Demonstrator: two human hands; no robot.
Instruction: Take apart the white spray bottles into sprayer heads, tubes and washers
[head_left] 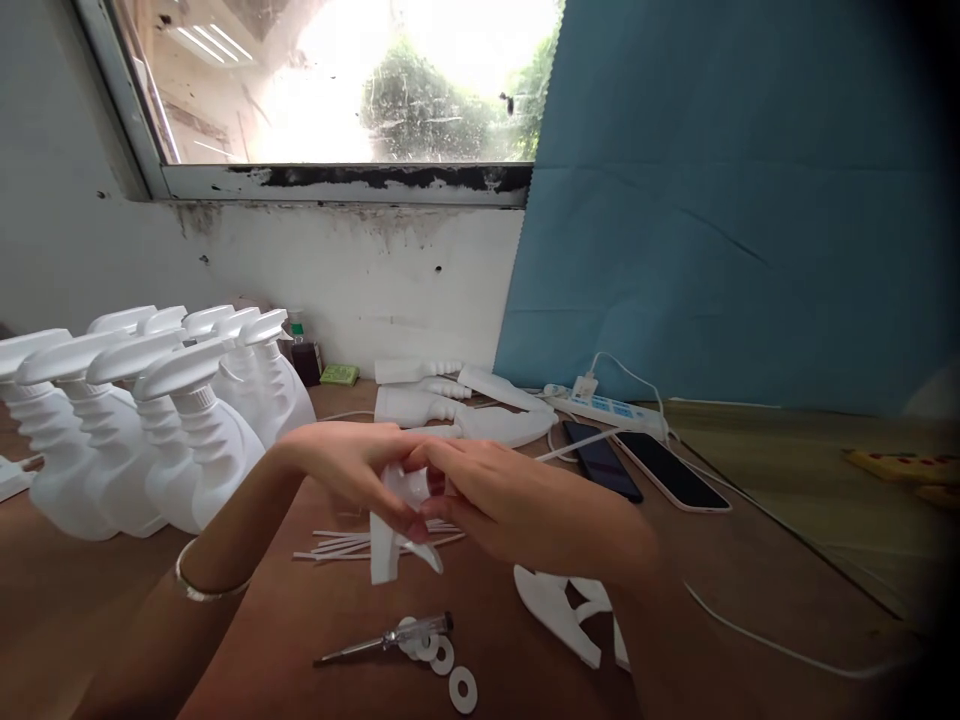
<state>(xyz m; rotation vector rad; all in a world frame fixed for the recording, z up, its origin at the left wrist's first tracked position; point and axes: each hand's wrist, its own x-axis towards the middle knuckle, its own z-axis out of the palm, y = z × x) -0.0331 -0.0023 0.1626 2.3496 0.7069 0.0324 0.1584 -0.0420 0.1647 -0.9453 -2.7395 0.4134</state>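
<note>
White plastic sits between my hands: a spray head (384,552), raised just above the surface (255,650), near the middle of my view. Its long body runs toward me, nozzle end nearest, with the trigger slanting off to the right. What matters is how its collar lies: turned to the right, straight at the fingers of my right hand (484,490), which is the nearer hand to that opening. My left hand (352,465) is clamped on the spray head, thumb across its near side. My right fingers are bent close together at the collar; I cannot tell whether they grip it or something small. Beneath lie thin white straws (341,545); closer to me, a screwdriver (390,637) rests against flat white rings (472,692). White plastic pieces (551,612) lie by my right forearm. Farther out, bottles with sprayers (225,455) stand at left, loose bottles (412,405) lie behind my hands, and phones (671,470) lie at right.
</note>
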